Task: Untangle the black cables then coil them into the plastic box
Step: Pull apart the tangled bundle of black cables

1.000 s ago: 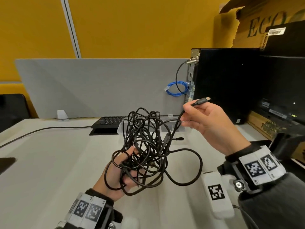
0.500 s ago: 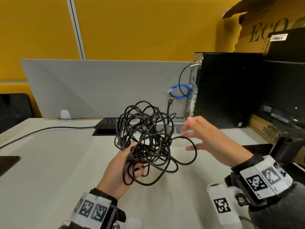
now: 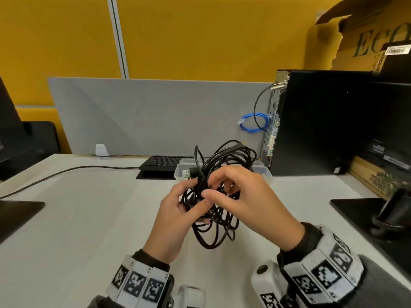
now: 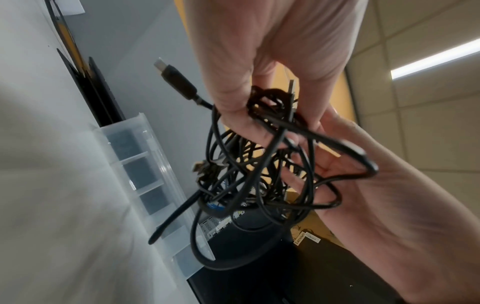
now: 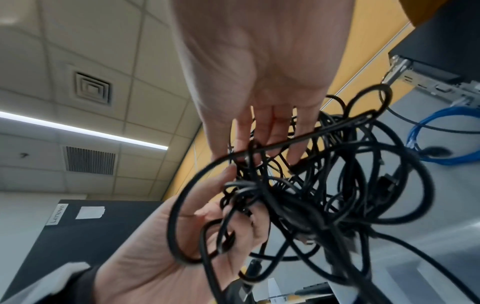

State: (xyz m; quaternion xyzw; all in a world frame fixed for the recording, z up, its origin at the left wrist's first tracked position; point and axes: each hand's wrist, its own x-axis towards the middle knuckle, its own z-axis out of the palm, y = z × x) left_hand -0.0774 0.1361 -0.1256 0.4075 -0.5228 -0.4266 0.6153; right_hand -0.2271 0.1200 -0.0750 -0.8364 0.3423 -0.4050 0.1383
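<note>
A tangle of black cables (image 3: pixel 222 165) hangs above the white table, between both hands. My left hand (image 3: pixel 178 207) grips the bundle from the left, and loops run over its fingers (image 5: pixel 233 224). From the right, my right hand (image 3: pixel 213 190) reaches into the knot, thumb and curled fingers pinching strands. A USB plug (image 3: pixel 189 173) sticks out at the upper left of the tangle, also seen as the USB plug (image 4: pixel 174 78). The clear plastic box (image 3: pixel 264 172) stands just behind the cables, partly hidden; its dividers show on the plastic box (image 4: pixel 145 174).
A black keyboard (image 3: pixel 164 162) lies left of the box against a grey divider (image 3: pixel 144 116). A black computer tower (image 3: pixel 322 121) with a blue cable (image 3: pixel 253 123) stands at the back right. A monitor stand (image 3: pixel 395 210) is at the right, and a loose cable (image 3: pixel 66 172) crosses the left.
My right hand let go of the cable end it held out to the right and came in to the tangle. Both hands are together on the bundle, which is more bunched.
</note>
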